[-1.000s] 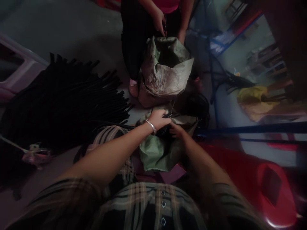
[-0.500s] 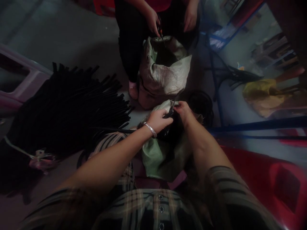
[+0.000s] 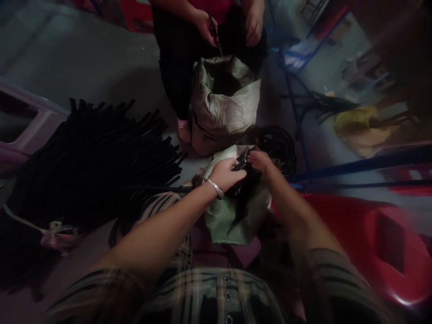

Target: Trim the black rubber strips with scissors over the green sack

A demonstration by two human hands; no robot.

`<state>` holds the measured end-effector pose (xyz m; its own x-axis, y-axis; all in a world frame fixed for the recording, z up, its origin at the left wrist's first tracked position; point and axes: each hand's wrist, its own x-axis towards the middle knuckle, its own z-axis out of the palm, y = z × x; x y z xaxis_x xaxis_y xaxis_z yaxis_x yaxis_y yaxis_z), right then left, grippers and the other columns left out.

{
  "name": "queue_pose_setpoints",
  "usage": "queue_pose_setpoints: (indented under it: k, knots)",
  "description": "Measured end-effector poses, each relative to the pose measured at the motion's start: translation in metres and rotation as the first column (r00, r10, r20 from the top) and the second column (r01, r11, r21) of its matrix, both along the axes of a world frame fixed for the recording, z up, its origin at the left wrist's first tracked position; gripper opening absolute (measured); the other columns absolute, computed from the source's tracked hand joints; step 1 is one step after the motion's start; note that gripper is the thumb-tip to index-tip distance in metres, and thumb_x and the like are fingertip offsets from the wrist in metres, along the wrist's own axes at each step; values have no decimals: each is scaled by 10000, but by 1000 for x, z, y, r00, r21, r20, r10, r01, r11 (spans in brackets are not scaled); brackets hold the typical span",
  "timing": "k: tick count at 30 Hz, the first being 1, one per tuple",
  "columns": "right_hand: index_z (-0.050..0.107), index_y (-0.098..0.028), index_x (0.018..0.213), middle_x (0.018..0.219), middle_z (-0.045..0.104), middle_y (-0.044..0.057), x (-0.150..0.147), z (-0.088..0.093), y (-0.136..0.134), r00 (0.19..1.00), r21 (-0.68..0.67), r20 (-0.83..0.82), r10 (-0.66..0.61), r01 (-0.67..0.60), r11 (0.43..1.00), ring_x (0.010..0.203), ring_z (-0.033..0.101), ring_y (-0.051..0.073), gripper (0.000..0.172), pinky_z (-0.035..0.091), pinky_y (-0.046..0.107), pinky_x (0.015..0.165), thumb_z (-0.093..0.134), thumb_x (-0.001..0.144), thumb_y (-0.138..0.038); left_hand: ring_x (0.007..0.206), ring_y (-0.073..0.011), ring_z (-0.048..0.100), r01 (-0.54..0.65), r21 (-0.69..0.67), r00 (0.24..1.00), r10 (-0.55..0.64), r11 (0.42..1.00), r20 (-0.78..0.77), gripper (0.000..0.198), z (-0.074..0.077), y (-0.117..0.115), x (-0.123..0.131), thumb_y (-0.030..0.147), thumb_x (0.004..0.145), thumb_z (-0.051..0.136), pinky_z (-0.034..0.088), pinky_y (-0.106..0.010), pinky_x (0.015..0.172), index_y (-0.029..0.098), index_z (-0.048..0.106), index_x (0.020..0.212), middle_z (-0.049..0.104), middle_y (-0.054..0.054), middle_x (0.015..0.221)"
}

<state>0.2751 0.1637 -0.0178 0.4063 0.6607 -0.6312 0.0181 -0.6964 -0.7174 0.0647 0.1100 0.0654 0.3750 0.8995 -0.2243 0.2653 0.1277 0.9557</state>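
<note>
Now: left hand (image 3: 227, 174), silver bangle (image 3: 214, 188) at the wrist, curled almost shut around what look like black-handled scissors (image 3: 241, 164), a thin blade pointing up and away. Right hand (image 3: 261, 161) just beside it, fingers partly bent toward the same spot, its hold impossible to make out in the dimness. Directly beneath both hands, a green woven sack (image 3: 232, 220), its crumpled mouth around a dark bundle (image 3: 245, 189). Farther ahead, a co-worker's hand (image 3: 205, 26) around a small tool, above a second, paler sack (image 3: 224, 105), upright and open. Off to the left on the concrete floor (image 3: 84, 58), a large heap of black strips (image 3: 94, 166), loose ends fanned outward. Near the right hand, a coil of black cable (image 3: 278, 148). Along the right side, a red plastic stool (image 3: 371, 243), a blue metal frame (image 3: 297, 90) and a yellow bag (image 3: 357, 128); at far left, a pale pink plastic crate (image 3: 30, 126).
</note>
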Motion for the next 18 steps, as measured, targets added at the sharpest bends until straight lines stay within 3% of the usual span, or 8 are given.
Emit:
queue_pose_setpoints:
  k: [1, 5, 8, 10, 15, 18]
  knots:
    - [574, -160, 854, 807, 630, 46, -6, 10, -17, 997, 22, 47, -54, 53, 998, 633, 591, 121, 198, 409, 225, 528, 605, 685, -258, 559, -93, 468, 1, 3, 1000, -1, 1000, 0, 216, 1, 0, 1, 331, 626, 609, 344, -205, 521, 137, 619, 721, 520, 31, 574]
    - [589, -186, 899, 732, 615, 6, -37, 47, -88, 1000, 262, 19, 15, -20, 965, 612, 572, 97, 263, 398, 189, 502, 640, 650, -256, 565, -98, 481, 13, 4, 1000, -13, 1000, 0, 215, 6, -3, 4, 340, 631, 611, 353, -211, 528, 139, 616, 707, 538, 24, 585]
    - [588, -191, 900, 723, 620, 6, -64, 63, -126, 997, 248, -13, 81, -75, 966, 639, 590, 106, 254, 411, 184, 502, 632, 668, -285, 545, -95, 465, 42, 1, 999, -42, 999, 3, 205, 6, -9, 8, 346, 643, 600, 339, -209, 502, 144, 587, 682, 524, 27, 576]
    - [577, -190, 906, 708, 620, 0, -78, 66, -137, 995, 255, -35, 90, -79, 964, 632, 595, 111, 257, 430, 194, 514, 627, 663, -258, 527, -93, 447, 76, -7, 997, -76, 997, -17, 199, 5, -14, 11, 342, 641, 600, 325, -208, 487, 149, 568, 677, 500, 36, 552]
    - [560, -179, 871, 662, 597, -26, -97, 63, -140, 970, 265, -228, -83, 144, 953, 537, 540, 86, 279, 401, 190, 467, 619, 599, -177, 546, -94, 426, 123, 69, 985, -114, 990, -126, 184, 5, -17, 16, 329, 639, 602, 323, -216, 509, 156, 540, 648, 470, 38, 545]
    - [560, -182, 883, 641, 596, -38, -99, 52, -143, 948, 259, -292, -125, 204, 944, 536, 534, 84, 325, 385, 182, 464, 642, 569, -168, 539, -99, 428, 173, 25, 968, -166, 985, -187, 195, 3, -17, 17, 348, 655, 592, 326, -225, 505, 158, 548, 663, 474, 31, 544]
